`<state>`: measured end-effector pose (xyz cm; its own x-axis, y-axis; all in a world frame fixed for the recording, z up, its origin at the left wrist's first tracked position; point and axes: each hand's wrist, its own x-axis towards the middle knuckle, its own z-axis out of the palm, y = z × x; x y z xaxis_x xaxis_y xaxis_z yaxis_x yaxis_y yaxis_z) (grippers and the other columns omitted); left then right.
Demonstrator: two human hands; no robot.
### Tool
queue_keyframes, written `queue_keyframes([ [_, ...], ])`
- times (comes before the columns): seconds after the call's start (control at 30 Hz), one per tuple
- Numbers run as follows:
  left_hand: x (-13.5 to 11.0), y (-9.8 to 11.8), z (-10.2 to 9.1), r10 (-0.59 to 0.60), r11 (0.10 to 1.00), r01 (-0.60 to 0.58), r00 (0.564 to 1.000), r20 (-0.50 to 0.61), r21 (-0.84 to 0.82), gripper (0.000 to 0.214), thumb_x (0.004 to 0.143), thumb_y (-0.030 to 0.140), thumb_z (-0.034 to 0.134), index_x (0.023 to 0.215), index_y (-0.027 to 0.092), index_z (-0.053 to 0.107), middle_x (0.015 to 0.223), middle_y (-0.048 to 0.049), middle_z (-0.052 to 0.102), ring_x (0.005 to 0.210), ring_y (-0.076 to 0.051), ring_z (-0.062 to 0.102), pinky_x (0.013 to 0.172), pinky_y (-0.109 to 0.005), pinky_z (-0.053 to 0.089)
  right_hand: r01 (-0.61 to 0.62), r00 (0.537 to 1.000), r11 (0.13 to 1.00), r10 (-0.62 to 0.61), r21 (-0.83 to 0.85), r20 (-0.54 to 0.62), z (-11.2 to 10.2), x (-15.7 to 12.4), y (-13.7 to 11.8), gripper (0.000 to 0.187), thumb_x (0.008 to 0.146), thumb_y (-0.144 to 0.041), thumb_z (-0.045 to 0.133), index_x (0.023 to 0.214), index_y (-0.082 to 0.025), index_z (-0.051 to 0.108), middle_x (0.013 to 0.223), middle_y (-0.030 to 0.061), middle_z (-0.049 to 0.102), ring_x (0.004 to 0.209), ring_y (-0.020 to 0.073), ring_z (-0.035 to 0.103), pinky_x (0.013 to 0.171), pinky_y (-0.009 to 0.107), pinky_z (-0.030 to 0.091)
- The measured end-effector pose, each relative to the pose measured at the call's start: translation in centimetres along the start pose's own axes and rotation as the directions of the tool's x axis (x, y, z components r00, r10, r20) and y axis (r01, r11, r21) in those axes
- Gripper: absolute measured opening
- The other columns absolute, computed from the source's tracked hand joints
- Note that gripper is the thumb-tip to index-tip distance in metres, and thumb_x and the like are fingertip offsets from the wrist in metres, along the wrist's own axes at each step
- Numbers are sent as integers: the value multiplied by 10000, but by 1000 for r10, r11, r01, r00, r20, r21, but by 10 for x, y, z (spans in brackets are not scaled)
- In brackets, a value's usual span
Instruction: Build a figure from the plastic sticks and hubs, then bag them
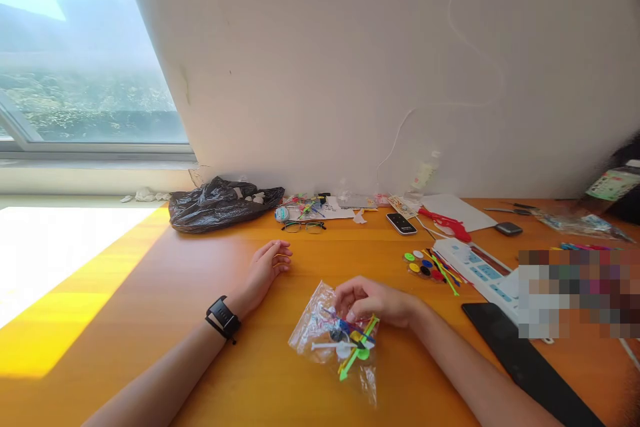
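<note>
My right hand [370, 297], fingers bent, grips the upper right edge of a clear plastic bag [310, 330] at the front middle of the wooden table. In the bag lie small plastic pieces: a green arrow [357, 350], a white arrow [330, 346], and several coloured discs and sticks. The fingertips are partly hidden behind the plastic. To the left of the bag my left hand [267, 263] rests on its side on the table, loosely curled and holding nothing. A black watch [223, 319] is on that wrist.
Coloured discs [425, 265] and plastic sticks lie right of centre, beside a white power strip [480, 270]. A black flat panel [515, 347] lies at front right. Along the wall are a black plastic bag [220, 207], eyeglasses [303, 227], a phone [401, 223] and a red toy gun [447, 223].
</note>
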<state>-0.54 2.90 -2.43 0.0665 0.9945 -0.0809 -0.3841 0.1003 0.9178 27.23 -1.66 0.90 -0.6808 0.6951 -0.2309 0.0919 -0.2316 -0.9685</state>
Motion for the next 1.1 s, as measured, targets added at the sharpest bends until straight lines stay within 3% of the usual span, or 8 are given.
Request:
queue_keyframes([
  [0.1,3,-1,-2,-13,998,12,1000,-17,-58,349,867,449,761,1021,145,682,911,-68,698,779,-165,660,709,-271,522,191,977,970,-173,148,-128,5,-2,-9,369,745,-441,862,1052,-244,802,1125,83,779,998,245,729,872,361,548],
  [0.27,3,0,-1,-65,995,66,998,12,-72,342,928,455,690,1052,137,663,895,-81,698,798,-175,677,749,-284,535,480,858,825,-370,300,-355,6,2,-17,587,873,-600,710,1407,-371,622,1619,47,486,1457,262,490,1199,453,371],
  [0.43,1,-1,1,-50,999,50,998,37,8,280,923,382,704,1077,158,636,930,-68,687,838,-169,663,777,-272,517,376,902,901,-303,215,-306,-6,8,-1,573,968,-642,477,1218,-221,773,1281,132,733,1091,284,668,993,445,476],
  [0.67,-23,16,17,-58,940,-4,984,171,342,310,908,469,716,909,167,647,814,-14,631,719,-136,558,673,-246,433,298,903,949,-314,-98,-292,-11,15,12,757,1040,-542,267,650,-170,799,930,126,743,848,239,632,820,388,465],
  [0.73,-28,19,20,-73,896,-30,974,215,442,336,914,504,696,912,170,655,809,-11,624,718,-142,546,648,-246,414,257,889,932,-331,-253,-317,-11,17,14,762,1047,-549,261,639,-179,788,882,120,739,819,240,640,811,397,475],
  [0.83,-28,18,21,-70,819,-108,956,285,564,378,912,540,676,894,163,665,825,-20,631,755,-161,546,653,-257,416,178,820,840,-415,-513,-395,-15,17,19,600,1045,-432,252,1024,-192,801,1012,100,739,952,263,644,892,429,494],
  [0.97,-23,10,17,-40,748,-212,932,361,630,421,919,568,645,897,150,682,873,-46,659,807,-184,563,692,-278,441,-143,608,514,-628,-846,-485,-33,10,18,478,939,-242,428,1388,-149,566,1276,151,654,1249,314,540,1103,492,418],
  [1.1,-20,6,15,-20,725,-256,920,391,639,425,941,564,616,887,148,683,862,-47,655,790,-180,559,683,-278,446,-585,475,224,-684,-780,-553,-65,-7,11,498,964,-355,512,1381,-85,544,1309,245,622,1267,425,497,1069,576,412],
])
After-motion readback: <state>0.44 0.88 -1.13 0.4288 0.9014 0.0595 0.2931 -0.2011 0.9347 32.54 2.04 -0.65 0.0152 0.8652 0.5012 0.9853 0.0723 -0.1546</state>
